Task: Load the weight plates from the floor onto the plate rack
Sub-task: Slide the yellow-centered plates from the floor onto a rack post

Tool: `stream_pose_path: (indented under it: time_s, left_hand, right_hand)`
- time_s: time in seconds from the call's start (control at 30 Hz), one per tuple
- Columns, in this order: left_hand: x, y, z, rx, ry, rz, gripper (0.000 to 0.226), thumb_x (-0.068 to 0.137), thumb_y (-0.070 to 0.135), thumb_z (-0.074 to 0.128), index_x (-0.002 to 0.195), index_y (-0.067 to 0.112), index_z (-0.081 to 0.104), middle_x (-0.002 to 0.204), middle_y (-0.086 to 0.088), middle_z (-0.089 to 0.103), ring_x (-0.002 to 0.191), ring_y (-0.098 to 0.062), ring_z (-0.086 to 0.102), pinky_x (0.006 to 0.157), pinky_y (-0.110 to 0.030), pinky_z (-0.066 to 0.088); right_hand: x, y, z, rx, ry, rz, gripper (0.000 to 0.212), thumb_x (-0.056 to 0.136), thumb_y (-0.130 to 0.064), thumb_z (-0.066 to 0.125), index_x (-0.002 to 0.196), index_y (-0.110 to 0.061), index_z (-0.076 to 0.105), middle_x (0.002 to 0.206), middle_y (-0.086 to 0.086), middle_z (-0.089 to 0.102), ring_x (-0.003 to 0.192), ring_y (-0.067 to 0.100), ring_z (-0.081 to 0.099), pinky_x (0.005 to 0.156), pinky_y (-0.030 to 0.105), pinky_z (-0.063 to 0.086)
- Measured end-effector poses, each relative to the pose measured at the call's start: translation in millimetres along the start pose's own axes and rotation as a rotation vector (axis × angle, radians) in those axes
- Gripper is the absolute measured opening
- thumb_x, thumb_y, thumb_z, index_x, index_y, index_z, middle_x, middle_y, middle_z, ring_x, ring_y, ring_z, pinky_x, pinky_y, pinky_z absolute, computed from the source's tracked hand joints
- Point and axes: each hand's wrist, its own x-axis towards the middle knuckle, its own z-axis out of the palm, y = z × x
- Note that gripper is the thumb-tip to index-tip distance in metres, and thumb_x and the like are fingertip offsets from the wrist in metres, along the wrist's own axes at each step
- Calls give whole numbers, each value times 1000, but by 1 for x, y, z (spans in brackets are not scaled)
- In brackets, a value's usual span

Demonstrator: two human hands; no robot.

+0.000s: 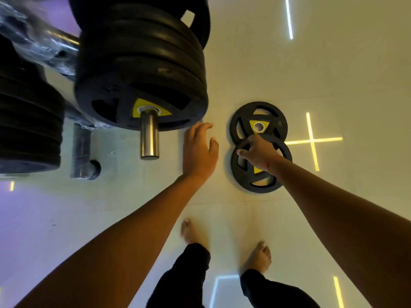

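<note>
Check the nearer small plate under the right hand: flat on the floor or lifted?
Cannot tell for sure. The nearer small plate overlaps the farther plate, and the right hand curls into its upper opening, but no gap from the floor shows.

You will find no readable lettering, number or brand anywhere in this head view. The yellow hub inserts on the two small plates on the floor point(259, 126) point(258, 170) are blank as far as can be told, and so is the yellow insert of the outermost plate on the rack peg point(142, 110). Any embossed marks on the black rubber are too dark and blurred for you to make out. The glowing lines in the floor form no characters.
</note>
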Motion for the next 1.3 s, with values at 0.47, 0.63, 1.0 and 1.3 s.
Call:
stream_pose_path:
  time_s: [0.47,0.63,1.0,1.3]
  left_hand:
    - [49,-184,293,77,-454,-496,44,99,38,59,134,11,55,135,-11,60,124,-31,56,86,-30,40]
    - [62,-261,363,164,-439,-526,54,96,44,61,138,12,47,136,-13,55,123,-37,54,89,-40,46]
    - [70,-333,429,-466,-271,-717,36,78,29,84,103,6,71,75,-10,71,66,-27,67,71,-38,60]
    - [12,-348,396,-228,-187,-690,34,85,34,77,107,10,67,100,-8,70,86,-25,67,65,-30,50]
  right_hand:
    - [186,263,83,65,149,119,63,91,-39,69,143,-10,46,142,15,54,130,37,51,101,42,43]
    - [248,334,100,-68,371,248,71,88,-52,68,142,-13,44,138,20,50,128,42,47,103,52,46]
    - [319,404,107,692,400,362,81,73,-56,78,137,-18,45,126,12,58,113,31,56,94,45,50]
    - [284,417,154,722,238,435,73,66,-61,83,112,-11,57,113,12,63,108,30,58,92,43,46]
